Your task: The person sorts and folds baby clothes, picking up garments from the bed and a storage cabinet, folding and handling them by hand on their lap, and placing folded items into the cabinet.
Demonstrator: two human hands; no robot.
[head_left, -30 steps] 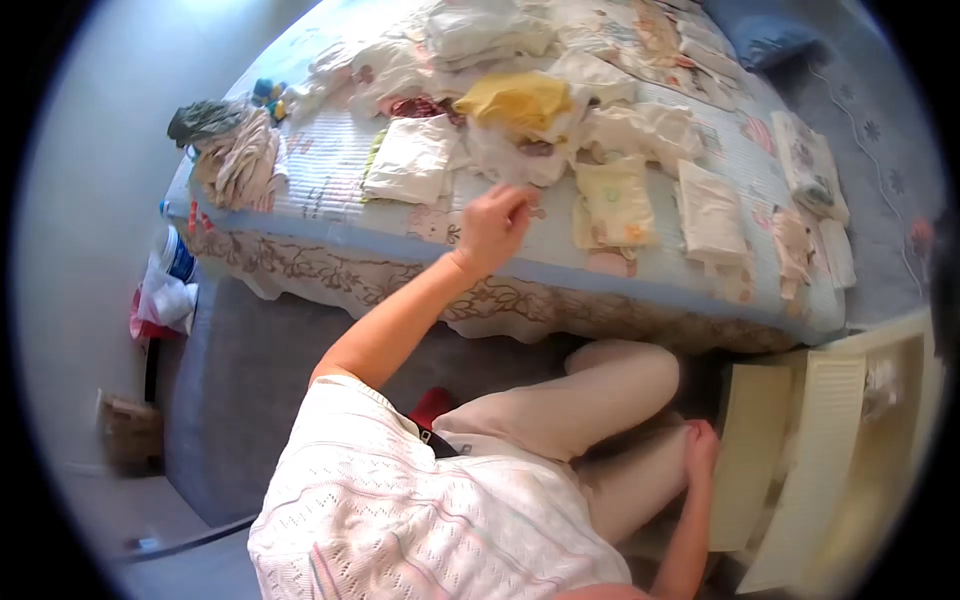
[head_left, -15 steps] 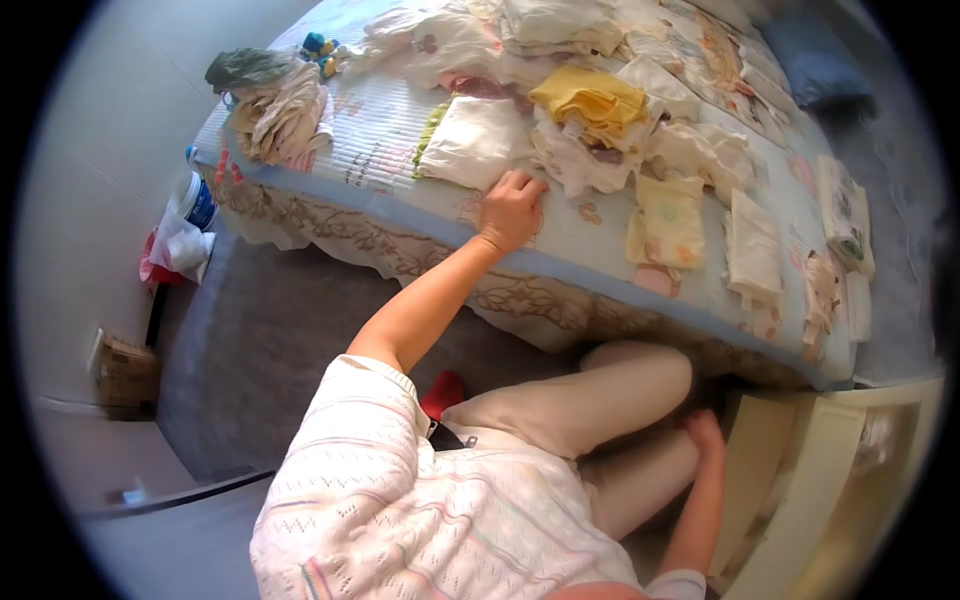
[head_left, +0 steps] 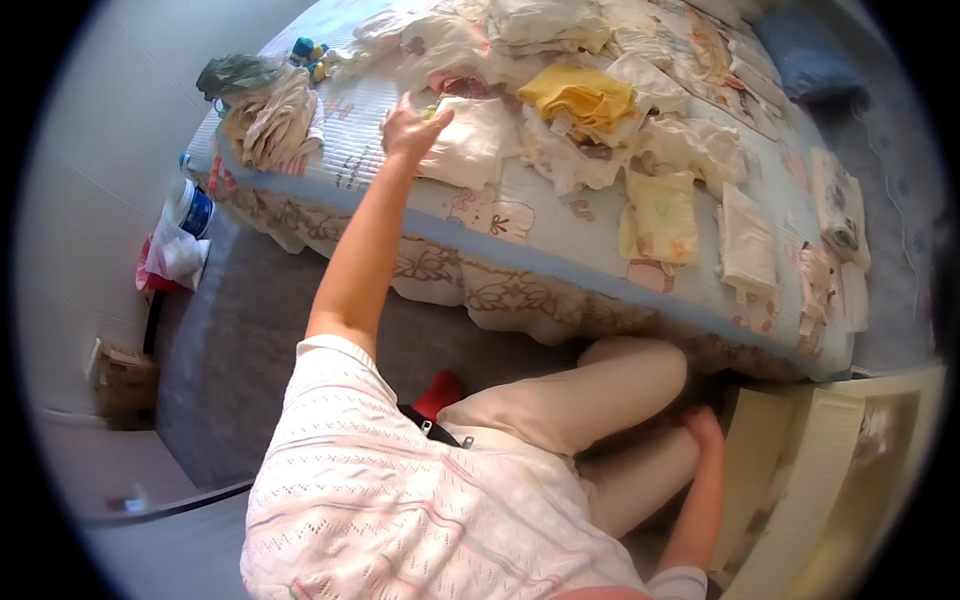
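My left hand (head_left: 408, 132) reaches over the bed with its thumb and fingers apart, holding nothing. It is at the left edge of a folded white cloth (head_left: 470, 143), partly covering a green piece there; contact is unclear. A dark pink garment (head_left: 470, 87) lies just behind the white cloth. To the right, a yellow garment (head_left: 577, 98) rests on a bunched white garment (head_left: 570, 160). My right hand (head_left: 704, 427) is low by my bent leg, its fingers mostly hidden.
A pile of beige clothes (head_left: 268, 128) and a small blue and yellow toy (head_left: 311, 55) occupy the bed's left side. Folded pieces, including a pale yellow one (head_left: 660, 218) and a white one (head_left: 747, 245), lie along the right front. An open drawer (head_left: 745, 470) stands beside my right arm.
My left hand has moved left, from the front edge of the folded white cloth to its left side, and its curled fingers have spread. My right hand stays by my leg.
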